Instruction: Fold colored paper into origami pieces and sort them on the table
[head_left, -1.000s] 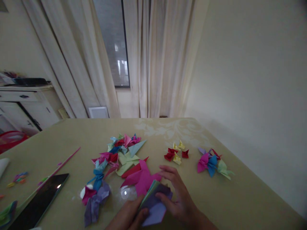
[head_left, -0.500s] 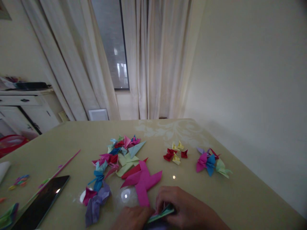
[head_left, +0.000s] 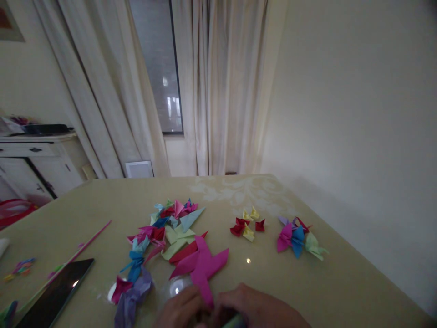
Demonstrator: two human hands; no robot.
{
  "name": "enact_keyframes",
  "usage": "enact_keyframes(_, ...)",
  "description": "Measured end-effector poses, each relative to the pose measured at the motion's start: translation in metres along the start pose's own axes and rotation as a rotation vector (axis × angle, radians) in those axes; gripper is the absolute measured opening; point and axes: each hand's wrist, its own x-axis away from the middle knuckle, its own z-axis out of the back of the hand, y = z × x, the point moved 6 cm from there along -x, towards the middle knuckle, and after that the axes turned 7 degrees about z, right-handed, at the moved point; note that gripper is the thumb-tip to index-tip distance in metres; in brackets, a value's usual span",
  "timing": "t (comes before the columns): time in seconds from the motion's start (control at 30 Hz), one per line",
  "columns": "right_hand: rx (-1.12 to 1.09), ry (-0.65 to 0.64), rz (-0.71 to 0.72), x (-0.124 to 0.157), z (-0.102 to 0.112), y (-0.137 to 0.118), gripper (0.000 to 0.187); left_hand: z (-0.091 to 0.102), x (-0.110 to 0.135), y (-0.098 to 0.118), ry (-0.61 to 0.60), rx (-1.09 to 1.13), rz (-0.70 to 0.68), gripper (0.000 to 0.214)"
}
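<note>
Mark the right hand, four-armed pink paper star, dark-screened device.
Right hand (head_left: 257, 306): head view, back of hand.
Pink paper star (head_left: 201, 264): head view, centre.
Dark-screened device (head_left: 56, 293): head view, screen.

Both hands now sit lower, cut by the bottom edge of the view. The right hand (head_left: 254, 307), which a second ago had its fingers spread over the paper stack (head_left: 235, 321), is now curled about it, knuckles up. The left hand (head_left: 182, 307) has turned knuckles up too, its fingers bent and blurred. Of the stack, whose purple and pale faces showed earlier, only a greenish sliver remains visible. The pink pinwheel (head_left: 203, 264) has its right arm uncovered. The camera has tilted upward, bringing more of the framed picture (head_left: 10, 23) into view
</note>
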Motion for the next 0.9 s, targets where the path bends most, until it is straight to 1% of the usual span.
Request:
enact_keyframes(0.07,0.024,-0.002,-0.008,-0.001,-0.003,0.005,0.034,0.017,-0.001,-0.014,0.085,-0.036,0.155,0.036)
enact_keyframes(0.13,0.084,0.016,0.046,-0.004,-0.003,0.004,0.035,0.031,0.0,-0.028,0.174,-0.182,0.31,0.028)
enact_keyframes(0.17,0.109,0.033,0.082,-0.005,-0.002,0.002,0.036,0.035,0.001,-0.031,0.201,-0.261,0.354,0.029)
enact_keyframes(0.23,0.134,0.063,0.135,-0.007,0.001,-0.003,0.041,0.035,0.002,-0.033,0.195,-0.361,0.359,0.031)
enact_keyframes(0.3,0.16,0.086,0.152,-0.006,0.006,-0.009,0.048,0.03,0.0,-0.029,0.156,-0.366,0.318,0.028)
enact_keyframes(0.37,0.184,0.087,0.147,-0.005,0.01,-0.015,0.055,0.03,-0.007,-0.025,0.12,-0.334,0.289,0.029)
enact_keyframes(0.43,0.185,0.093,0.14,-0.004,0.014,-0.021,0.058,0.037,-0.019,-0.025,0.068,-0.341,0.325,0.035)
enact_keyframes(0.5,0.181,0.152,0.119,-0.004,0.021,-0.025,0.059,0.051,-0.036,-0.034,-0.033,-0.422,0.428,0.043)
enact_keyframes(0.53,0.19,0.206,0.103,-0.004,0.025,-0.025,0.057,0.059,-0.045,-0.04,-0.098,-0.491,0.497,0.045)
enact_keyframes(0.6,0.238,0.307,0.064,-0.006,0.034,-0.023,0.05,0.076,-0.062,-0.055,-0.214,-0.639,0.613,0.04)
enact_keyframes(0.63,0.274,0.334,0.048,-0.006,0.036,-0.02,0.045,0.082,-0.07,-0.061,-0.257,-0.694,0.652,0.036)
enact_keyframes(0.7,0.349,0.333,0.026,-0.009,0.038,-0.012,0.034,0.09,-0.084,-0.072,-0.308,-0.751,0.694,0.028)
enact_keyframes(0.77,0.408,0.309,-0.001,-0.01,0.038,-0.003,0.028,0.091,-0.093,-0.078,-0.335,-0.756,0.701,0.025)
enact_keyframes(0.83,0.456,0.312,-0.035,-0.01,0.039,0.004,0.028,0.087,-0.099,-0.082,-0.359,-0.76,0.698,0.023)
enact_keyframes(0.9,0.496,0.33,-0.067,-0.009,0.041,0.008,0.031,0.085,-0.103,-0.082,-0.37,-0.764,0.701,0.026)
